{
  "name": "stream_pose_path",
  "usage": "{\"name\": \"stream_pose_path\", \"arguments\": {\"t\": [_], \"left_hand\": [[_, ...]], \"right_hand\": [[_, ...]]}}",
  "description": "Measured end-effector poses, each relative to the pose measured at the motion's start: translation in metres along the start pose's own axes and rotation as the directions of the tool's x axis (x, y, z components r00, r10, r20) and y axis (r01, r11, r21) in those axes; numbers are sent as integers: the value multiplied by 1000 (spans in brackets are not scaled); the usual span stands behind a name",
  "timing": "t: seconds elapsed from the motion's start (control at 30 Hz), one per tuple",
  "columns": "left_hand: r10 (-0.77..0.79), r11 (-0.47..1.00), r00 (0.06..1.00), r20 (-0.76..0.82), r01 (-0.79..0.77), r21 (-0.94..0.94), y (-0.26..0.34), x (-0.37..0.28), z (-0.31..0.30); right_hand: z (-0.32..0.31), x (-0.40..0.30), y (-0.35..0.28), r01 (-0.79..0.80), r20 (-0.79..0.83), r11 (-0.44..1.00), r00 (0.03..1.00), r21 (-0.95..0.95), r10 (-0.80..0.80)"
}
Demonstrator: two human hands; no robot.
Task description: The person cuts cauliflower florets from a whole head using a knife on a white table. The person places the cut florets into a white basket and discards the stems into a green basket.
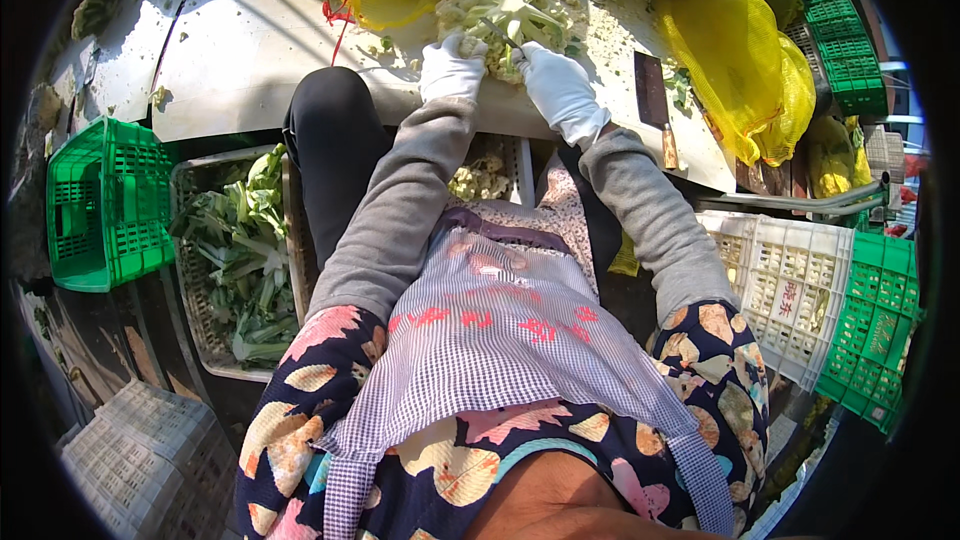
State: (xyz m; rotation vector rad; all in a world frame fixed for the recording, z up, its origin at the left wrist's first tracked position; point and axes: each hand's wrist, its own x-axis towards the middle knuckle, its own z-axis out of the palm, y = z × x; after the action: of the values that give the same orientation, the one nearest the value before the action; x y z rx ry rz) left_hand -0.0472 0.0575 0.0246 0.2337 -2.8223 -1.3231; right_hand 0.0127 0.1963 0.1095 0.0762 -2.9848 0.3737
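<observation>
A large cauliflower head [517,7] lies stem side up on the white tabletop, its pale stalks spread outward. My left hand [453,69], in a white glove, grips the near left edge of its florets. My right hand [561,90], also gloved in white, holds a small knife [498,31] whose blade points up and left over the cauliflower's stalks. The knife's handle is mostly hidden in my fist. Below my forearms, cauliflower florets [480,178] lie in a white crate, partly covered by my sleeves and apron.
A cleaver [651,90] with a wooden handle lies right of my right hand. Yellow mesh bags [724,60] and red string [339,11] are on the table. A crate of trimmed leaves [247,262] and a green crate [112,202] stand left; white [795,292] and green crates [874,330] stand right.
</observation>
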Motion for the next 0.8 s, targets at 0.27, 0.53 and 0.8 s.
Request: {"name": "stream_pose_path", "arguments": {"t": [0.27,0.53,0.8], "left_hand": [[11,999,999,44,-12,30,-2,-3,-11],[35,999,996,77,-36,18,-1,-1,-20],[43,994,998,35,-46,99,4,-17,-14]], "right_hand": [[16,27,5,63,94,989,994,-132,-51],[14,22,2,70,85,982,995,-174,-56],[48,51,3,50,172,899,985,-434,28]]}}
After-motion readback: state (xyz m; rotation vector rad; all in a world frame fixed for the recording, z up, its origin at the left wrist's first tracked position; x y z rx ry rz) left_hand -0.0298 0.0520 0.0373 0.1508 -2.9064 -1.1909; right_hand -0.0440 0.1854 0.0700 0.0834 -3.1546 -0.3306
